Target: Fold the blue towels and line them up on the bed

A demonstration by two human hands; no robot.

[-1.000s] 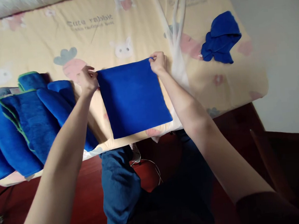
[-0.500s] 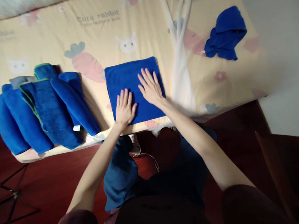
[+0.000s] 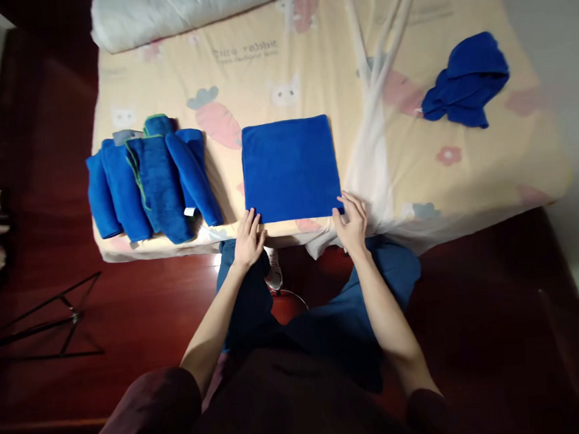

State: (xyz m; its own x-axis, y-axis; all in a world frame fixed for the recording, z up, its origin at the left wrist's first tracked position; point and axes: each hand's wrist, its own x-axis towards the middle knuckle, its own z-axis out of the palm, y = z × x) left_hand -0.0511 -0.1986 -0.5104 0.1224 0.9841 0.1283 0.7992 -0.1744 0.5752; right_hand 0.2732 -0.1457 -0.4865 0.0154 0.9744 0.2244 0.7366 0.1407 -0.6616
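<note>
A blue towel [image 3: 290,169], folded into a flat square, lies on the bed [image 3: 317,54] near its front edge. My left hand [image 3: 249,239] rests at the towel's near left corner with fingers stretched out, touching the edge. At the near right corner sits my right hand [image 3: 351,222], fingers loosely bent on the towel's edge; whether it pinches the cloth I cannot make out. A crumpled blue towel [image 3: 466,81] lies far right on the bed.
Several rolled blue towels [image 3: 153,174], one with a green hem, lie side by side at the bed's left end. A white duvet [image 3: 188,11] is bunched along the far side. Dark red wood floor [image 3: 47,263] surrounds the bed; a black stand [image 3: 42,323] lies left.
My hands let go of the towel's far corners, pressed flat on it, then slid back to its near corners. The view pulled back from the bed.
</note>
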